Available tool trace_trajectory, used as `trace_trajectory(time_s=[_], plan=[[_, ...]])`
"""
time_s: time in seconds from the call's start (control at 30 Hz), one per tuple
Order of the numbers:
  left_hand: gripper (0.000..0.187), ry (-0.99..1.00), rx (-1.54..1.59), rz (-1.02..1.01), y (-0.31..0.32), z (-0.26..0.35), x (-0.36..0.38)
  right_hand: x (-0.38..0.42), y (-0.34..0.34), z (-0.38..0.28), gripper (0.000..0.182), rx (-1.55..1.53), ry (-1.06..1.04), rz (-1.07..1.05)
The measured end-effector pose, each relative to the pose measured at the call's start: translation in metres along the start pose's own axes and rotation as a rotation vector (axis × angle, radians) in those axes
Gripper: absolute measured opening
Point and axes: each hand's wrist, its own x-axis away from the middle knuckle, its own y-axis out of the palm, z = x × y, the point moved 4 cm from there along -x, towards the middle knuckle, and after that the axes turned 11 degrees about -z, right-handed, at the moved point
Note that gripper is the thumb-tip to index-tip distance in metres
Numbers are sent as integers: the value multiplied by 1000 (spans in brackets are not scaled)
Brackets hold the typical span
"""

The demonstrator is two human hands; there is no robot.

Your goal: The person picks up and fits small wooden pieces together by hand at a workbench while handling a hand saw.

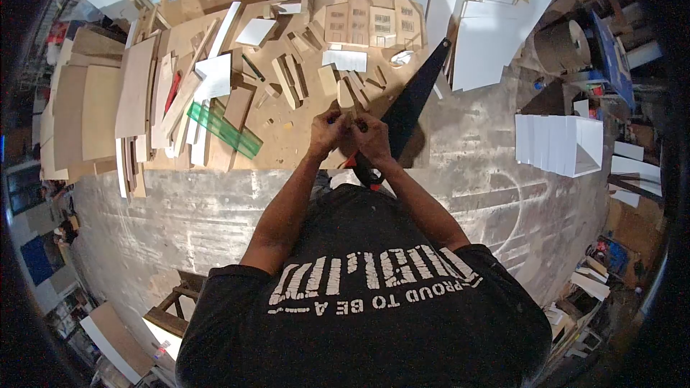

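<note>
A small, pale, round-ended wooden block (346, 96) sits over the light-brown wooden worktable (286, 140), its near end apparently pinched between the curled, narrowed fingers of the left hand (328, 131) and right hand (369, 138) (exact contact is hidden). It should handle light, stiff and hardly slippery; its long side edges look the best hold, though corners could chip.

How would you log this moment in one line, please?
left hand: holding wood piece; right hand: holding same piece; handsaw: by right hand; green strip: left of hands
</note>
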Motion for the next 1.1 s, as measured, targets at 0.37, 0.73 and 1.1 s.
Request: trace_trajectory(time_s=[0.37,0.73,1.1], plan=[[30,-198,-16,-144,-5,27,-5,-3,-8,6,25,-108,75,-96],[36,-104,345,-339,-18,-4,-8,-50,-59,29,26,205,-56,98],[37,-120,462,-376,-14,21,12,-78,-43,54,29,578,-70,-23]])
